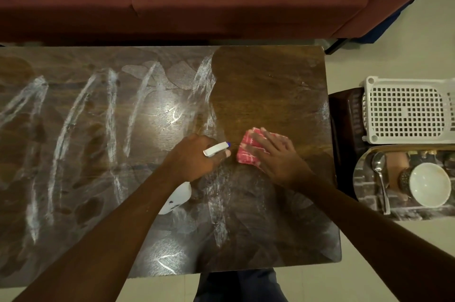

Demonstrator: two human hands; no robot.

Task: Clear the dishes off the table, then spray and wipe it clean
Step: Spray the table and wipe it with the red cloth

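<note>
Already cleared, the foam-streaked wooden table (270,85) is wiped at its right end; dishes (429,184) are kept aside on a tray (366,200), a spray bottle (178,197) is gripped ready in the left hand (194,160), fingers curled, and a red cloth (247,157) is pressed flat under the right hand (280,161), fingers spread.

Dark wooden table (270,85), rectangular, glossy top. White streaks (112,109) run in slanted bands across its left and middle parts; the far right part shows plain brown wood. A red-and-white patterned cloth (246,157) lies flat on the top near the right end, under the spread right hand (280,158). The left hand (194,156) grips a white spray bottle (216,149); whether the bottle touches the table cannot be told.
</note>
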